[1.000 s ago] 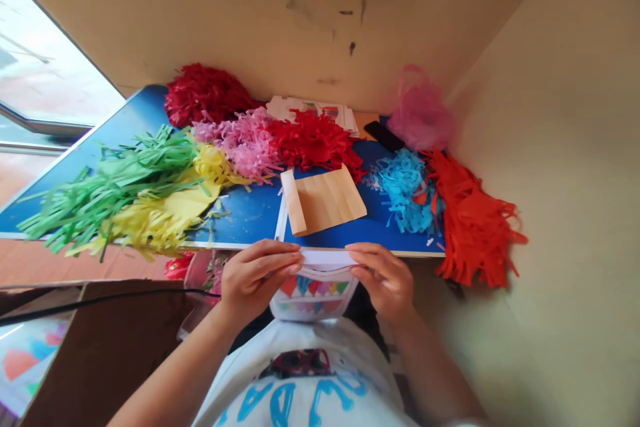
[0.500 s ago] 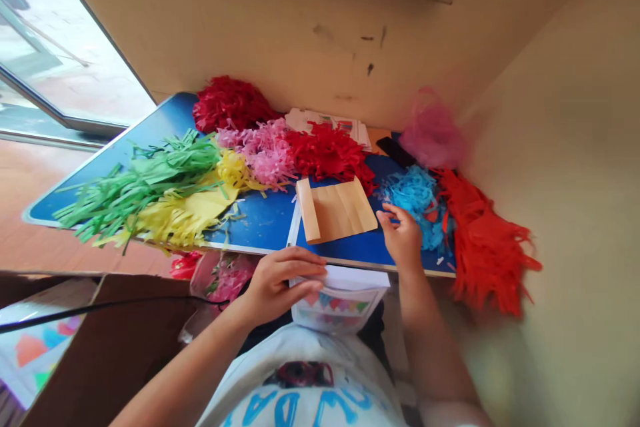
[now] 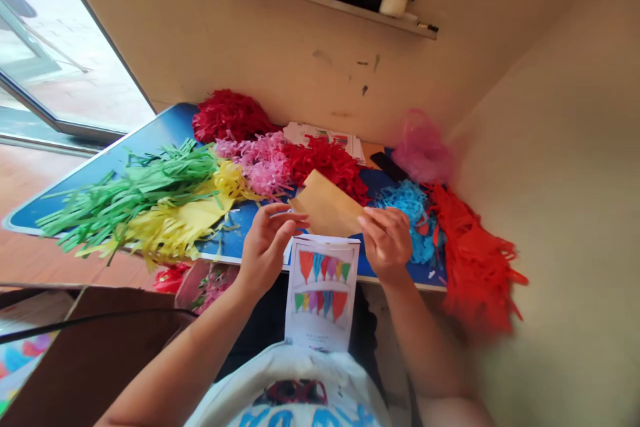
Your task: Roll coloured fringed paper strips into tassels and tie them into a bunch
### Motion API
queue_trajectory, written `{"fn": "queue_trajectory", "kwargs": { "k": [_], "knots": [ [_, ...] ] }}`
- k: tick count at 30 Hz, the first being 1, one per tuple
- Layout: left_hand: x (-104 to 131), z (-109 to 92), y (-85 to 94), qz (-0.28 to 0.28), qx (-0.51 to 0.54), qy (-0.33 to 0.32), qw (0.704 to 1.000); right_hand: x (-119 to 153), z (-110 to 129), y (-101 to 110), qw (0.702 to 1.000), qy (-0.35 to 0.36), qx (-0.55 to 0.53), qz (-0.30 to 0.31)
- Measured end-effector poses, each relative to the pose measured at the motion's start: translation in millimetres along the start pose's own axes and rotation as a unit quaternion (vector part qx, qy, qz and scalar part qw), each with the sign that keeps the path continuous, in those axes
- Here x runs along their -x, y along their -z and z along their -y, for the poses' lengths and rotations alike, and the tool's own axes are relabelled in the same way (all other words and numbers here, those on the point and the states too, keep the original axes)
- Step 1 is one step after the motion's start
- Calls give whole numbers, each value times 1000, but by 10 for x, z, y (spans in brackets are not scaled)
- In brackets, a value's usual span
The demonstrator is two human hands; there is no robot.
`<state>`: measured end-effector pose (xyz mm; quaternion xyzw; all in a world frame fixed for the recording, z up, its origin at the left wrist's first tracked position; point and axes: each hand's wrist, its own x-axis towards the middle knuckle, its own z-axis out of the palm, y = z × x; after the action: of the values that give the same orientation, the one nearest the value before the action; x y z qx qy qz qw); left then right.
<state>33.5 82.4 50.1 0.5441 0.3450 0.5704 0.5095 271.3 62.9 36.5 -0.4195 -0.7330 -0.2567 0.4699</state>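
A sheet of brown kraft paper point(image 3: 330, 206) is tilted up over the table's front edge. My right hand point(image 3: 387, 240) pinches its right corner between thumb and fingers. At its lower left is my left hand point(image 3: 267, 244), fingers stretched out and thumb apart; whether the fingertips touch the paper, I cannot tell. Between my forearms a white packet point(image 3: 323, 294), printed with colourful tassel bunting, stands upright against the front of my shirt point(image 3: 300, 367). Its top edge lies just below the kraft paper.
Fringed paper bundles lie on the blue table point(image 3: 167, 122): green point(image 3: 135, 180), yellow point(image 3: 175, 220), pink point(image 3: 260, 164), red point(image 3: 325, 167), blue point(image 3: 407, 207) and orange-red point(image 3: 470, 254). A black phone point(image 3: 389, 166) is at the back. A cardboard box point(image 3: 100, 347) stands lower left.
My right hand has taken hold of the kraft paper and lifted it off the table, its fold no longer showing. My left hand has left the packet, which now stands more upright.
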Motion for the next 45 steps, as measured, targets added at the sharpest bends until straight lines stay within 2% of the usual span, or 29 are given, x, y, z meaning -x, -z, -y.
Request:
{"fn": "queue_trajectory", "kwargs": {
  "k": [2, 5, 6, 8, 11, 13, 16, 20, 24, 27, 29, 31, 33, 36, 40, 42, 45],
  "knots": [
    [-89, -53, -78, -9, 110, 57, 992, -119, 97, 110, 998, 39, -41, 17],
    [-151, -104, -113, -22, 177, 79, 981, -187, 216, 251, 994, 42, -86, 58],
    [-143, -115, -105, -20, 185, 81, 979, -181, 244, 292, 991, 16, -109, 70],
    [-94, -128, -72, -20, 189, 87, 978, -138, 284, 360, 975, -80, -192, 72],
    [4, -119, -20, -34, 190, 102, 976, -47, 315, 409, 908, -251, -331, 51],
    [50, -97, 2, -40, 188, 112, 975, -3, 333, 402, 871, -324, -358, 84],
    [82, -57, 24, -35, 182, 116, 976, 20, 374, 363, 849, -387, -335, 133],
    [119, -12, 63, -1, 158, 119, 980, 4, 420, 342, 853, -408, -313, 95],
    [167, 5, 125, 25, 59, 96, 993, -19, 382, 396, 881, -394, -250, 80],
    [167, -14, 175, 23, -90, 0, 996, -58, 304, 453, 907, -366, -190, 86],
    [146, -34, 187, 16, -137, -75, 988, -121, 268, 490, 921, -337, -165, 103],
    [123, -52, 165, 32, -121, -103, 987, -222, 282, 523, 947, -277, -118, 114],
    [117, -67, 108, 64, -106, -97, 987, -346, 359, 543, 971, -194, -58, 124],
    [136, -92, -5, 95, -144, -118, 978, -506, 522, 518, 982, -95, -22, 163],
    [157, -128, -90, 93, -162, -136, 973, -564, 611, 410, 974, -66, -60, 210],
    [154, -134, -95, 99, -150, -132, 975, -536, 595, 371, 975, -60, -75, 202],
    [150, -125, -91, 105, -137, -133, 976, -471, 570, 344, 985, -33, -64, 158]
  ]
}}
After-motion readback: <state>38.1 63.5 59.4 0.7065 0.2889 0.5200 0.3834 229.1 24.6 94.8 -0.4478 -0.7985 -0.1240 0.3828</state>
